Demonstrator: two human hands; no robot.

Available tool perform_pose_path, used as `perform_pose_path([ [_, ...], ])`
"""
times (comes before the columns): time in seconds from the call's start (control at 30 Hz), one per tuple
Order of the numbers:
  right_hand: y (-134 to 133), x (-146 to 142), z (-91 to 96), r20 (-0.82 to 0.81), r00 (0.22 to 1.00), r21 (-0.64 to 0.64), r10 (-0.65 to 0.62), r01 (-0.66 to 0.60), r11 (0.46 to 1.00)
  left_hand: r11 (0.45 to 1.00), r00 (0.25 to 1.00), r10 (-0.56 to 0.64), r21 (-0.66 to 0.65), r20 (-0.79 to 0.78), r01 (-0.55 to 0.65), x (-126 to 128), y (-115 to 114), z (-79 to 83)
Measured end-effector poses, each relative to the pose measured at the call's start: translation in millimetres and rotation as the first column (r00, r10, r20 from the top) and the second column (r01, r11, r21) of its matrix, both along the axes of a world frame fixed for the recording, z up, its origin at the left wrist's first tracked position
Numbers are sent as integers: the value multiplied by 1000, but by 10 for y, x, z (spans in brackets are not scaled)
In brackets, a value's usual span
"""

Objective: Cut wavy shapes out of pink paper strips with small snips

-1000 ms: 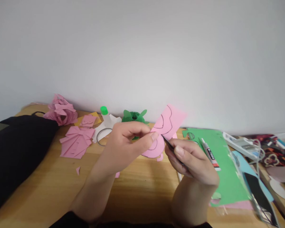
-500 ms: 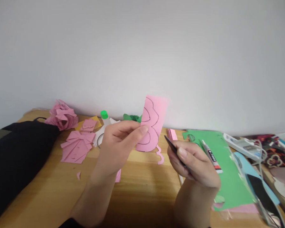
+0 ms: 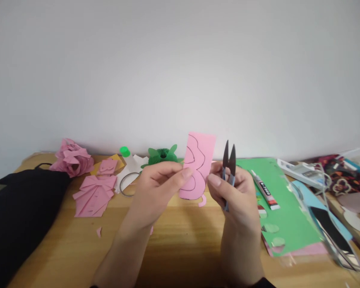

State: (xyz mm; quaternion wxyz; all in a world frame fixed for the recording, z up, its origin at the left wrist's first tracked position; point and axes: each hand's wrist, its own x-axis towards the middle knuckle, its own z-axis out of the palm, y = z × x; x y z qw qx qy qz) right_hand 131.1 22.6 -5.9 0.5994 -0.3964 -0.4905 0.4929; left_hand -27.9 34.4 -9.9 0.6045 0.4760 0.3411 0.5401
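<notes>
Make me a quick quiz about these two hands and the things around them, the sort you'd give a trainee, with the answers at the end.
1. Which way do the blades of the scissors in the right hand point in the picture? a) down b) up c) left
2. True or false: the paper in the left hand is blue.
3. Fill in the colour: the tube lies on a ____ sheet.

Key: 1. b, up. 2. False; it is pink. 3. Green.
</notes>
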Motion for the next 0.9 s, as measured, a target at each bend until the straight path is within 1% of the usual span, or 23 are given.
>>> perform_pose_path([
  [0.1, -7, 5, 28, 41, 999, -3, 6, -6, 1000, 1000, 1000, -16, -4, 11, 16, 1, 10, 23],
  [0.3, -5, 38, 20, 176, 981, 6, 77, -80, 997, 997, 999, -33, -71, -12, 32, -27, 34, 27],
  [0.4, 4, 30, -1, 227, 974, 30, 15, -22, 999, 995, 998, -52, -86, 24, 54, -25, 41, 28],
  [0.5, 13, 21, -18, 255, 965, 63, -62, 47, 997, 996, 997, -22, -87, 80, 29, -9, 45, 52],
  [0.6, 14, 31, -20, 273, 960, 90, -61, 38, 995, 993, 993, -24, -110, 119, 38, 7, 50, 78],
  [0.73, 19, 34, -12, 278, 960, 114, -40, 8, 993, 984, 973, -58, -153, 223, 93, 29, 61, 88],
  [0.83, 22, 19, -25, 268, 961, 99, -68, 42, 994, 984, 953, -41, -155, 301, 91, 44, 71, 85],
  [0.9, 15, 16, -45, 231, 968, 81, -102, 85, 993, 988, 943, 3, -149, 334, 50, 47, 75, 85],
])
